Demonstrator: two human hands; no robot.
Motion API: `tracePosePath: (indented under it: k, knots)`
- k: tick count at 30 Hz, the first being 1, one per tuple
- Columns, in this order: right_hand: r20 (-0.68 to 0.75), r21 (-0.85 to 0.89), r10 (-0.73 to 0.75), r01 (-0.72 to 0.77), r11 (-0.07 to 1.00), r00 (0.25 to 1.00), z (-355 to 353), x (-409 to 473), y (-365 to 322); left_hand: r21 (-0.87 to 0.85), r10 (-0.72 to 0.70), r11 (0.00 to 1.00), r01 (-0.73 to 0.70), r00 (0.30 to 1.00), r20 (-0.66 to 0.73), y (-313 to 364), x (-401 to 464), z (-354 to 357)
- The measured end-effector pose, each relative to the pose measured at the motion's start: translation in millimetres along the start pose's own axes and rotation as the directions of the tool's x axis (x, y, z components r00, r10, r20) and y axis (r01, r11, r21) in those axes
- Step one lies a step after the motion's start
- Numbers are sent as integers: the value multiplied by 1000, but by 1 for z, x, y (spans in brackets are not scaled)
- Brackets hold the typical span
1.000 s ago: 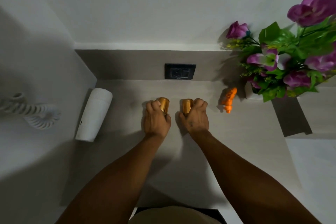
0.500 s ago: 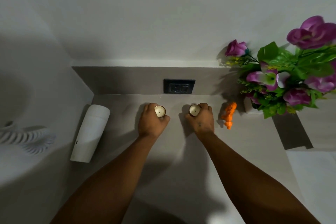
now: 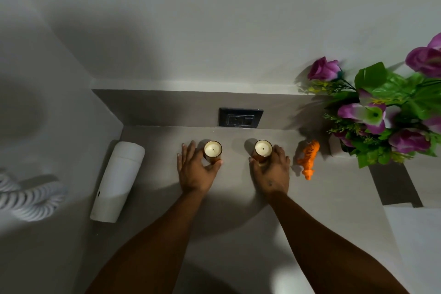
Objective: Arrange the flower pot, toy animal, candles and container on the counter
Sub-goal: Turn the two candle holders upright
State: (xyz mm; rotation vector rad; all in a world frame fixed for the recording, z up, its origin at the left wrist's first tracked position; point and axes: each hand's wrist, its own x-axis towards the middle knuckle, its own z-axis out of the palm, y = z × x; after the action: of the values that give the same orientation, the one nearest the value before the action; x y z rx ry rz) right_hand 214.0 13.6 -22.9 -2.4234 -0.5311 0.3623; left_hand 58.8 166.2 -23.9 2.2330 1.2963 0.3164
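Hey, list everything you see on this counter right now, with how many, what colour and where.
candles: two, cream wax in amber-gold glass, upright mid-counter, left one and right one
toy tiger: one, orange with dark stripes, right of the candles
flower pot: one, white, purple flowers and green leaves, far right
container: one, white cylinder, lying on its side, left
wall socket: one, black, backsplash behind the candles
coiled cord: one, white, far left edge
counter: one, grey-beige
left hand: around the left candle, fingers loose
right hand: around the right candle
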Motion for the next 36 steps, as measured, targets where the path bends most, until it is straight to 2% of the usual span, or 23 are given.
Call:
tracePosePath:
  k: [8, 18, 36]
  knots:
    - [9, -59, -34, 35, 998, 999, 7, 12, 4, 168, 11, 986, -19, 999, 48, -1, 5, 6]
    - [4, -96, -17, 17, 995, 1000, 10, 14, 4, 172, -1, 985, 1, 1000, 1, -1, 8, 9]
    - [-9, -119, -12, 11, 993, 1000, 13, 16, 6, 187, 11, 982, -15, 1000, 19, -4, 9, 12]
